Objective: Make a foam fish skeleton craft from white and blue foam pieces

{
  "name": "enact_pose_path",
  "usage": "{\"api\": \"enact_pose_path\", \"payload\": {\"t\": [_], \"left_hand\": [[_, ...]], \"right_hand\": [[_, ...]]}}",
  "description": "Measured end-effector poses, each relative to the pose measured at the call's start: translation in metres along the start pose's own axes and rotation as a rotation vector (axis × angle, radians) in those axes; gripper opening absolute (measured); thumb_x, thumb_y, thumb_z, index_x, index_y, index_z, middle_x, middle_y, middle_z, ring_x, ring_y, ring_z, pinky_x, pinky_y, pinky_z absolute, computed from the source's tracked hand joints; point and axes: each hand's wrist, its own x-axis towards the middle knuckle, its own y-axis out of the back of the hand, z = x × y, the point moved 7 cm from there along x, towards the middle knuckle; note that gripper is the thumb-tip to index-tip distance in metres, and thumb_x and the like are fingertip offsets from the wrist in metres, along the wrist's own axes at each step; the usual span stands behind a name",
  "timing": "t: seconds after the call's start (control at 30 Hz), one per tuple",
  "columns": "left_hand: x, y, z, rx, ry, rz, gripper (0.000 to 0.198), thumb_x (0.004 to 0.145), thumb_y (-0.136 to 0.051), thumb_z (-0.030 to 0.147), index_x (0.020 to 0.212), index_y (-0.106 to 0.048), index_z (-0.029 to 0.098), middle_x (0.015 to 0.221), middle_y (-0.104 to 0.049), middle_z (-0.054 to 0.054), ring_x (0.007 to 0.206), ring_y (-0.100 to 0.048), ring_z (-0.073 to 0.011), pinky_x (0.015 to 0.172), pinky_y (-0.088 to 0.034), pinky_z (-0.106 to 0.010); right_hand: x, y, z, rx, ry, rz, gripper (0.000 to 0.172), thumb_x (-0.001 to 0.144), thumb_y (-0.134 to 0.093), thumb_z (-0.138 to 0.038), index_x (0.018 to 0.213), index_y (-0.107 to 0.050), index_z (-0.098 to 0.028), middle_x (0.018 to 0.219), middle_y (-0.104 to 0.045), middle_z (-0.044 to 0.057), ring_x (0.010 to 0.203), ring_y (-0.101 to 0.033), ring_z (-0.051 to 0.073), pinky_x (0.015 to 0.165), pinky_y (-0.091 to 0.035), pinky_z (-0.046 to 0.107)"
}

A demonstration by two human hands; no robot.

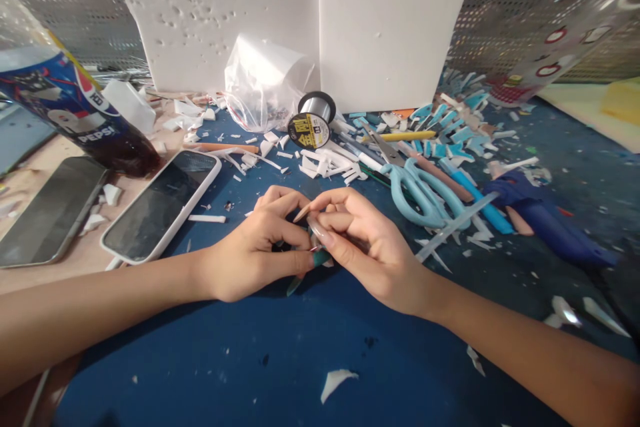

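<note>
My left hand [265, 240] and my right hand [367, 247] meet above the blue table mat [240, 353], fingertips close together. Both are closed, with fingers bent and thumbs pressed in. Between them is something small, mostly covered by the fingers, so I cannot make out what it is. A dark green patch [321, 257] shows at the tip of my left thumb; whether it is a nail or part of the held thing is unclear. Just below, a thin pale-green sliver [295, 285] pokes out.
Light-blue scissors [425, 197], a blue glue gun [545, 213] and a spool of line [313, 123] lie beyond my hands among white scraps [325, 163]. Two phones [163, 207] and a Pepsi cup [85, 113] are at left. White foam boards [390, 33] stand behind.
</note>
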Motion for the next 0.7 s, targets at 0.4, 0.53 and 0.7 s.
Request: {"api": "enact_pose_path", "payload": {"t": [0.4,0.53,0.7], "left_hand": [[-0.0004,0.0007,-0.0001,-0.002,-0.003,0.009,0.032,0.084,-0.056,0.026,0.054,-0.063,0.017,0.085,-0.05,-0.003,0.096,-0.038,-0.0188,0.089,-0.03,-0.034],[-0.0001,-0.0002,-0.001,-0.002,-0.01,-0.007,0.034,0.084,-0.054,0.029,0.053,-0.063,0.017,0.086,-0.05,-0.003,0.097,-0.037,-0.0194,0.089,-0.03,-0.035],[0.0,-0.0005,-0.0012,0.009,0.002,-0.01,0.033,0.084,-0.055,0.028,0.053,-0.063,0.017,0.086,-0.05,-0.003,0.097,-0.037,-0.0191,0.09,-0.031,-0.035]], "right_hand": [[-0.0009,-0.0003,0.0002,-0.005,-0.009,0.003,0.008,0.09,-0.042,-0.021,0.088,-0.049,-0.018,0.085,-0.046,0.003,0.066,-0.046,0.012,0.052,-0.039,0.026],[-0.0001,0.0,0.0004,-0.002,-0.006,0.003,0.008,0.09,-0.041,-0.022,0.088,-0.049,-0.018,0.083,-0.046,0.003,0.064,-0.045,0.011,0.052,-0.039,0.026],[0.0013,0.0006,0.0014,0.003,-0.014,0.008,0.007,0.09,-0.042,-0.022,0.089,-0.048,-0.019,0.082,-0.045,0.003,0.064,-0.046,0.012,0.052,-0.039,0.026]]}}
